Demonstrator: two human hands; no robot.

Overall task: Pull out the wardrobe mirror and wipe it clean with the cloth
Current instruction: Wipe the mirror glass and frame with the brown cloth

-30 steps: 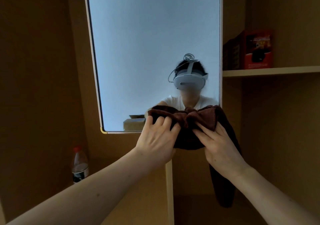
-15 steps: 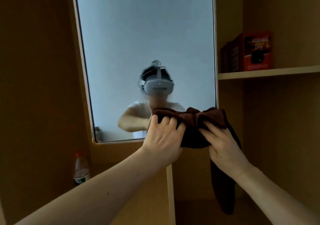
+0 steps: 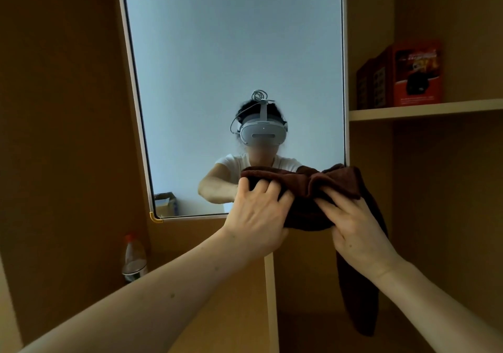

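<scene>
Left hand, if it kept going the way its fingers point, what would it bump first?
The left hand grips the dark brown bunched cloth, so that comes first; right behind it, probably, the glass of the tall white-framed wardrobe mirror. Depth is hard to judge.

One wide-angle view, worn on the head. Faces forward into the wardrobe, almost square onto the mirror [image 3: 231, 53], and catches its own white headset [image 3: 262, 133] in the glass, a little below mid-frame. Sits close to the glass, with both forearms entering from the bottom corners and meeting low in the middle, left hand [image 3: 255, 216] and right hand [image 3: 359, 230] on the brown cloth [image 3: 334, 181] at the mirror's lower right corner. Cuts off the mirror's top. Takes in its bottom rim, the wardrobe side panel [image 3: 60, 107] at left and a shelf [image 3: 424, 110] at right.
</scene>
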